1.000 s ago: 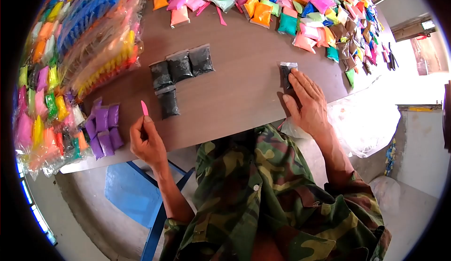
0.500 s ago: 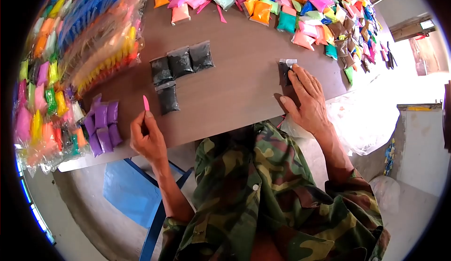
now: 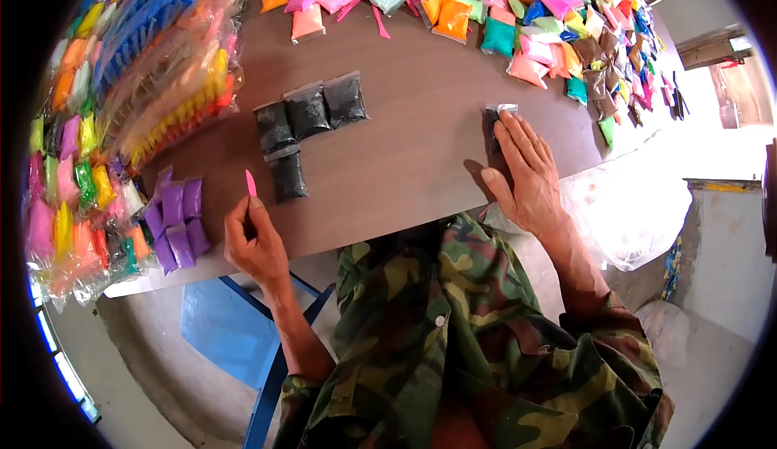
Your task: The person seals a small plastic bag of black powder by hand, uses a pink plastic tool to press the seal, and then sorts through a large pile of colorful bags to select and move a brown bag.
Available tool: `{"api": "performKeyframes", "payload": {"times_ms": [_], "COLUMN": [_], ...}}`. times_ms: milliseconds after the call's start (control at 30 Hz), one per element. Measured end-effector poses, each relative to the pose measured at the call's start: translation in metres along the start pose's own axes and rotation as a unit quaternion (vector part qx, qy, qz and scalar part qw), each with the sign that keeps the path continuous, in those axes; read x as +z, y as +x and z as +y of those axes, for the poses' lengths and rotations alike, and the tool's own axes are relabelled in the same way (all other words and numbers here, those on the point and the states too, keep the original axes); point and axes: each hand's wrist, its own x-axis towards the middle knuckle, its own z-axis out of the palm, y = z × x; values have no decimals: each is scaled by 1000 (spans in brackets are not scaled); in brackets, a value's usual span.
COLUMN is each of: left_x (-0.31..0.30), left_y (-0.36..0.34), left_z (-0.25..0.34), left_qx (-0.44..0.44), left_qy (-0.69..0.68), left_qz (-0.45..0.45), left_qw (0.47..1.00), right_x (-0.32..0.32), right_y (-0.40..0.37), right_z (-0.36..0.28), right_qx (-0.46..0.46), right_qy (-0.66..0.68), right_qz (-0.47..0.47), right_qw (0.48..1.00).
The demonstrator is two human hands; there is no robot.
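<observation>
Pinched between the thumb and fingers of my left hand (image 3: 257, 239) is a small pink plastic knife (image 3: 251, 184), its pointed blade upward, over the table's near edge. My right hand (image 3: 530, 178) lies with stretched fingers over a small black packet (image 3: 491, 132) at the table's right side. The fingers cover most of this packet; its clear top edge and left side show. Between the hands, nearer the left one, several black packets (image 3: 307, 112) lie close together, one (image 3: 288, 176) below the row. Left of my left hand is a pile of purple packets (image 3: 173, 204).
A heap of mixed coloured packets (image 3: 453, 19) spreads along the table's far side. Clear bags of coloured pieces (image 3: 154, 36) are stacked at the left. A translucent plastic bag (image 3: 627, 206) hangs by the right edge, and a blue stool (image 3: 222, 328) stands below the table.
My right hand has flattened and its fingers cover more of the black packet. My left hand keeps the pink knife almost in place. The whole view has shifted slightly.
</observation>
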Motion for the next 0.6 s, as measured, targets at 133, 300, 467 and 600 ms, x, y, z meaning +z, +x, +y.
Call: {"api": "performKeyframes", "payload": {"times_ms": [133,300,467,600], "left_x": [-1,-1,-1,-2], "left_y": [0,0,-1,0], "left_z": [0,0,-2,1], "left_qx": [19,-1,13,18], "left_qy": [7,-12,-21,-31], "left_qz": [4,4,9,7], "left_qw": [1000,1000,1000,999], "right_x": [5,8,1,2], "right_y": [8,1,0,-2], "right_z": [10,3,-1,-3], "right_qx": [2,8,-4,5], "right_qy": [-3,-5,-16,-22], "right_qz": [24,40,10,17], "right_qw": [1000,999,1000,1000]}}
